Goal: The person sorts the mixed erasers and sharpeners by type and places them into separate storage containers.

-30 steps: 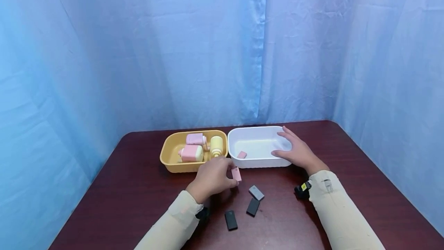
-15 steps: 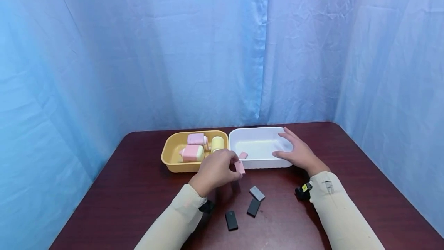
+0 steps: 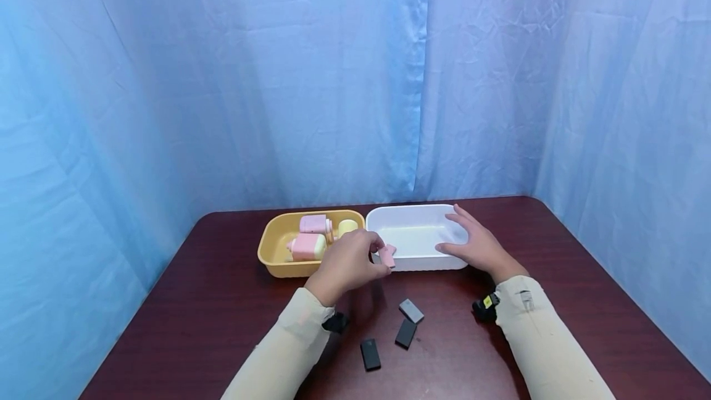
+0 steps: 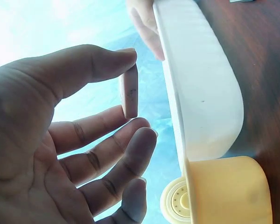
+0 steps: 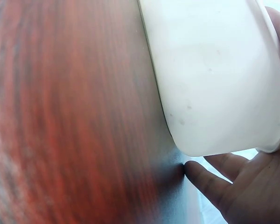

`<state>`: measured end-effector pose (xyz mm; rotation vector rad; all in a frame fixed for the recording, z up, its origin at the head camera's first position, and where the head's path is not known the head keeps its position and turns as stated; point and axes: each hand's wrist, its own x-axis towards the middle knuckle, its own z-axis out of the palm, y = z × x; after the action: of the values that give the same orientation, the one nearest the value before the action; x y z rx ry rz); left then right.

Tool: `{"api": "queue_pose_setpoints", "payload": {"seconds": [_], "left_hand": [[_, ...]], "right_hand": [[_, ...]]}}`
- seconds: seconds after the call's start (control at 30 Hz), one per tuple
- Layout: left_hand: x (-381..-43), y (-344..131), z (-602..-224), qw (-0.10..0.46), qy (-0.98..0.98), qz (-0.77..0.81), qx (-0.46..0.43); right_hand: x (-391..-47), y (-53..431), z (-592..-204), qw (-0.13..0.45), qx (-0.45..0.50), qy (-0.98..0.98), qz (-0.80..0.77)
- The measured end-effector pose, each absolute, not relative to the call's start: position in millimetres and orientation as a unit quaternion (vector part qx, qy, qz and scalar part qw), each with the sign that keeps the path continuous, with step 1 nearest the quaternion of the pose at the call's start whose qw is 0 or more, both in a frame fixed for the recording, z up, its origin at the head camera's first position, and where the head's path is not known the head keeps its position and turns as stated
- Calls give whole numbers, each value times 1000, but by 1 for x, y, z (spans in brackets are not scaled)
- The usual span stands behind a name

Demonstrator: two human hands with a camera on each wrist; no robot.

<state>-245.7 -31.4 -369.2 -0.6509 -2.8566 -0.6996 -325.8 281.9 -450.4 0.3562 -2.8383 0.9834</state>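
My left hand (image 3: 347, 264) pinches a small pink block (image 4: 130, 93) between thumb and index finger, its other fingers loosely bent below. The block is held up at the front left edge of a white bin (image 3: 428, 262). In the head view it overlaps a second pink block (image 3: 392, 249) lying inside the bin. My right hand (image 3: 482, 247) grips the bin's right end, thumb over the front rim and some fingers outside the end wall. Below the bin, a grey block (image 3: 411, 311) and two black blocks, one touching the grey (image 3: 406, 333) and one apart (image 3: 370, 354), lie on the table.
Left of the white bin stands a yellow bin (image 3: 300, 269) against it. Inside are two pink bottles (image 3: 308, 247) and a yellow bottle (image 3: 348, 226), partly hidden by my left hand. Blue curtains (image 3: 333, 79) hang behind the dark red table (image 3: 222, 301).
My left hand has lifted the pink block off the table area and moved it forward and slightly right to the white bin's front rim. The right hand has stayed in place.
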Motion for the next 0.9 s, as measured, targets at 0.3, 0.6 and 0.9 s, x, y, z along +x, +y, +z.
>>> {"api": "queue_pose_setpoints", "payload": {"seconds": [0.3,0.6,0.9], "left_hand": [[-255,-27,-367,79,-941,-254,-209],[-266,-27,-368,88,-943,-255,-192],[-272,-29,-365,79,-939,-285,-177]], "right_hand": [[-326,283,-452,62,118,-938,321],[-326,282,-451,61,118,-938,320],[-327,281,-450,61,116,-937,324]]}}
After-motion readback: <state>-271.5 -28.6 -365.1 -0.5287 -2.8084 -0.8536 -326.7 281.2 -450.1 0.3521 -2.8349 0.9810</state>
